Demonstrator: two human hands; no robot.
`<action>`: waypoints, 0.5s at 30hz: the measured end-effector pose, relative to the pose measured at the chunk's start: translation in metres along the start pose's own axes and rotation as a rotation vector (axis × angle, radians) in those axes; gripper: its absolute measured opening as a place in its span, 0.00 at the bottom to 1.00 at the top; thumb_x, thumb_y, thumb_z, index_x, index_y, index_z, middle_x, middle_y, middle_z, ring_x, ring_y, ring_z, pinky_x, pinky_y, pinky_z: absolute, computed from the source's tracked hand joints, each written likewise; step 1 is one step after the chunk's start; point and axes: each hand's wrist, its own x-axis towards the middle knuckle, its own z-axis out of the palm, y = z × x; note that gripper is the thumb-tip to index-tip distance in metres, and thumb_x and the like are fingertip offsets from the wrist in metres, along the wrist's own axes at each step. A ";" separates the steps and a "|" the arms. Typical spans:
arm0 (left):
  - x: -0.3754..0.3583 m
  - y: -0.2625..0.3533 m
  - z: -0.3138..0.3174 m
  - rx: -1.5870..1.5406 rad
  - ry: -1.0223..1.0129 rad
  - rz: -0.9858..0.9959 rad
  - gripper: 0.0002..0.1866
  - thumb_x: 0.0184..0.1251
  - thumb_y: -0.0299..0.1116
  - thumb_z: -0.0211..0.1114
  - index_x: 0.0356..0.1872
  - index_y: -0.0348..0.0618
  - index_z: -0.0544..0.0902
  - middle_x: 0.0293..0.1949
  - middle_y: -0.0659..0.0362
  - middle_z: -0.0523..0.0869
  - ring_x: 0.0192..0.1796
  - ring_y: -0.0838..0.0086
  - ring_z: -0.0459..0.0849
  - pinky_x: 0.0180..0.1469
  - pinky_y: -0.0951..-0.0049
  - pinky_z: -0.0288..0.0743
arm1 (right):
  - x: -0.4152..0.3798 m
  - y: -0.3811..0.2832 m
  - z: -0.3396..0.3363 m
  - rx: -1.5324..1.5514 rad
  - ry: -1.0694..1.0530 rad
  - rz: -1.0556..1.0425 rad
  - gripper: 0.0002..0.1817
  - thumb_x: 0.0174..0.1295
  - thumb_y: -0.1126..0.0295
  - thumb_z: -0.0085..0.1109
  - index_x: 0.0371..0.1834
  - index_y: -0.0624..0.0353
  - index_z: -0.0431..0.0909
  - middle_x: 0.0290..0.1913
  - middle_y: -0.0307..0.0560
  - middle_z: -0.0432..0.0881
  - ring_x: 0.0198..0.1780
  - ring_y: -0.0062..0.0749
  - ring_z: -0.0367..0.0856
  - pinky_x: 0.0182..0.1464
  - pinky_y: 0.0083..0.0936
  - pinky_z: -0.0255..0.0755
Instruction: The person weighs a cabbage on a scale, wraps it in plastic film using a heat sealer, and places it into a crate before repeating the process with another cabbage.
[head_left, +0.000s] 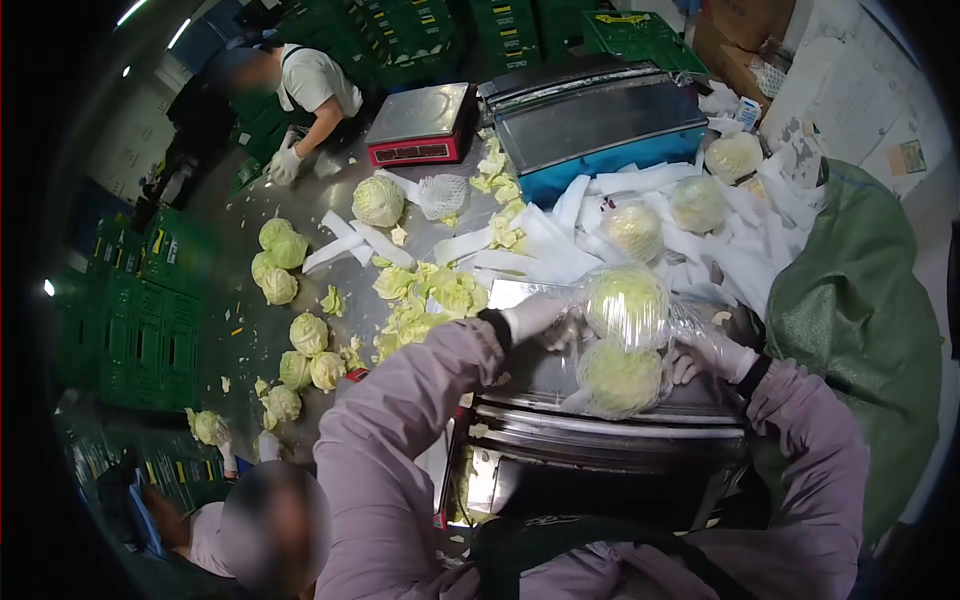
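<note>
In front of me, a pale green cabbage (626, 300) lies under shiny clear plastic film (680, 318). Nearer to me, a second cabbage (620, 378) in film sits against it on the metal wrapping machine (610, 425). On the left side of the upper cabbage is my left hand (543, 316), white-gloved, its fingers closed on the film and partly hidden by it. My right hand (712, 350), also gloved, grips the film at the right of the two cabbages with bent fingers.
White foam strips and wrapped cabbages (632, 232) lie beyond my hands. A blue-sided machine (610, 150) and a red scale (420, 125) stand behind. Loose leaves (430, 300) and cabbages (308, 333) are at left. A green sack (850, 270) bounds the right. Two people work nearby.
</note>
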 end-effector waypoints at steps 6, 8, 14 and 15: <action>-0.027 -0.018 -0.022 1.010 0.781 1.079 0.37 0.52 0.35 0.70 0.65 0.41 0.67 0.52 0.42 0.78 0.53 0.50 0.80 0.55 0.58 0.74 | -0.035 -0.007 0.013 -1.454 0.702 -1.069 0.45 0.52 0.72 0.66 0.73 0.68 0.52 0.64 0.66 0.66 0.66 0.53 0.68 0.66 0.41 0.65; -0.025 -0.019 0.003 1.268 0.374 1.067 0.46 0.49 0.34 0.71 0.71 0.38 0.57 0.64 0.38 0.65 0.60 0.42 0.73 0.62 0.51 0.67 | 0.003 0.011 -0.003 -1.578 0.628 -1.095 0.45 0.53 0.69 0.66 0.73 0.70 0.52 0.66 0.68 0.64 0.68 0.57 0.64 0.68 0.43 0.60; -0.003 -0.050 0.050 0.598 0.328 0.894 0.64 0.46 0.42 0.77 0.75 0.36 0.36 0.71 0.36 0.51 0.65 0.40 0.68 0.66 0.62 0.67 | 0.052 0.010 0.043 -1.216 0.375 -1.069 0.40 0.57 0.61 0.61 0.70 0.69 0.58 0.65 0.64 0.66 0.69 0.54 0.63 0.70 0.41 0.58; -0.007 -0.056 0.056 0.592 0.373 0.874 0.64 0.46 0.42 0.77 0.75 0.36 0.36 0.71 0.36 0.51 0.65 0.40 0.68 0.66 0.62 0.67 | 0.038 0.006 0.057 -1.078 0.322 -1.024 0.39 0.58 0.60 0.60 0.69 0.68 0.59 0.65 0.63 0.67 0.69 0.52 0.63 0.70 0.40 0.59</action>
